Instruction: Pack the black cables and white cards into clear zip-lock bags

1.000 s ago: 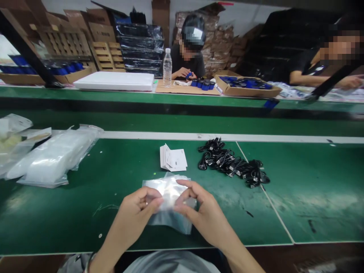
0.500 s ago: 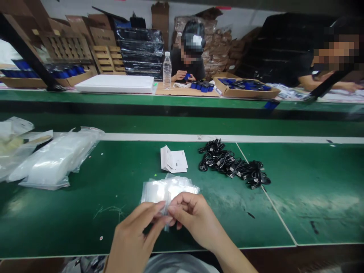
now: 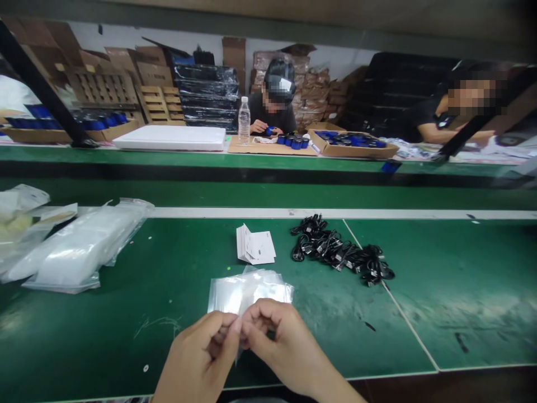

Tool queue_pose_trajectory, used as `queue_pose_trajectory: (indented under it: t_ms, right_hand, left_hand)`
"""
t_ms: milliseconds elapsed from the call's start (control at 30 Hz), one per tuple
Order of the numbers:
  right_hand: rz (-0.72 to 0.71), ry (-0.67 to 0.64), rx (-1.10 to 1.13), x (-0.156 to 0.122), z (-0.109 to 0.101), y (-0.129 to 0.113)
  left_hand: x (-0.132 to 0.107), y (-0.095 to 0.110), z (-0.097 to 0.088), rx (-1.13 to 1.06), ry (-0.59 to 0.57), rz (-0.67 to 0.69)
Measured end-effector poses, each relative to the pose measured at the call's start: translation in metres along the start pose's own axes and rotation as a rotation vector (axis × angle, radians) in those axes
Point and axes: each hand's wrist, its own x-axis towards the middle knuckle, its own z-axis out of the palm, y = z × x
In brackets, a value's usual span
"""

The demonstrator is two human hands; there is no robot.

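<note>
**Left hand (image 3: 195,358) and right hand (image 3: 289,350) meet at a clear plastic bag (image 3: 238,356)**

Thumb and forefinger of each hand are closed in a pinch on the bag, the two pinches side by side, with the other fingers curled in. The hands hide most of the bag; a narrow strip of it shows below the fingertips. Just beyond them, a pile of flat clear bags (image 3: 255,288) lies on the green surface (image 3: 457,291). Farther back are folded white leaflets (image 3: 262,247), and to their right a heap of black USB cables (image 3: 339,249). Well apart, at far left, lies a bulky translucent plastic pack (image 3: 73,249). Across the way, a co-worker (image 3: 286,118) handles a small blue piece (image 3: 269,131) near a clear bottle (image 3: 244,124).
</note>
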Motion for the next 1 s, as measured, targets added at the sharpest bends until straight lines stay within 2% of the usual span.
queue_pose_trajectory:
  t_ms: [100, 167, 300, 467, 600, 633, 700, 800, 900, 1000]
  right_hand:
    - [-0.118, 0.079, -0.212, -0.005, 0.002, -0.004]
    - [-0.185, 0.108, -0.301, -0.009, 0.004, -0.008]
    - [-0.27, 0.112, -0.489, -0.013, 0.007, -0.01]
    - [-0.342, 0.209, -0.753, -0.009, 0.006, 0.001]
    - [-0.264, 0.337, -0.911, -0.006, -0.002, 0.009]
    - [-0.219, 0.35, -0.905, -0.006, -0.006, 0.009]
    - [-0.143, 0.272, -0.811, -0.005, -0.014, 0.004]
    - [-0.122, 0.139, -0.576, 0.01, -0.027, -0.01]
    - [-0.078, 0.217, -0.401, 0.049, -0.038, -0.021]
    - [0.027, 0.172, -0.342, 0.1, -0.046, -0.023]
  left_hand:
    - [0.003, 0.001, 0.0, 0.128, -0.059, 0.089]
    - [0.004, 0.0, 0.001, 0.138, -0.052, 0.097]
    - [0.006, -0.002, 0.009, 0.093, 0.039, 0.147]
    - [0.006, -0.01, 0.022, 0.132, 0.153, 0.308]
    - [0.002, -0.019, 0.031, 0.194, 0.303, 0.349]
    - [0.002, -0.021, 0.032, 0.188, 0.337, 0.328]
    - [0.002, -0.026, 0.036, 0.153, 0.351, 0.274]
    - [0.005, -0.032, 0.043, 0.076, 0.273, 0.164]
    - [0.008, -0.037, 0.05, -0.013, 0.178, 0.052]
    - [0.009, -0.039, 0.052, -0.077, 0.139, -0.008]
